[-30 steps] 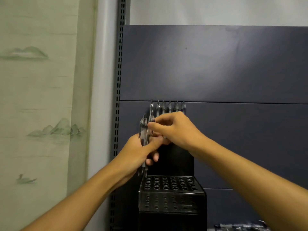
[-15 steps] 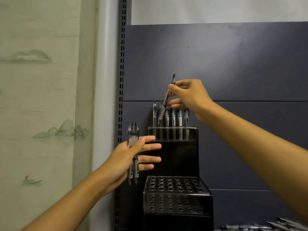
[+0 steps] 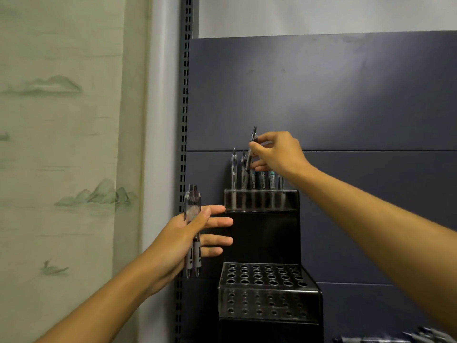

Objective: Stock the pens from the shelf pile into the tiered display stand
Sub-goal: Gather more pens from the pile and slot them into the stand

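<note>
Above the stand's (image 3: 262, 233) top tier, the right hand (image 3: 277, 154) pinches one pen (image 3: 251, 154), tilted to find a free hole. Left hand (image 3: 188, 233) clasps two spare pens (image 3: 193, 206) upright, ready for handover. Pile (image 3: 405, 337) lies lower right.

Right hand (image 3: 278, 154) pinches one pen (image 3: 250, 154), tilted, over the top tier of the black display stand (image 3: 262, 233). Left hand (image 3: 190, 238) clasps two pens (image 3: 193, 233) upright beside the stand. Lower tier holes unfilled.
</note>
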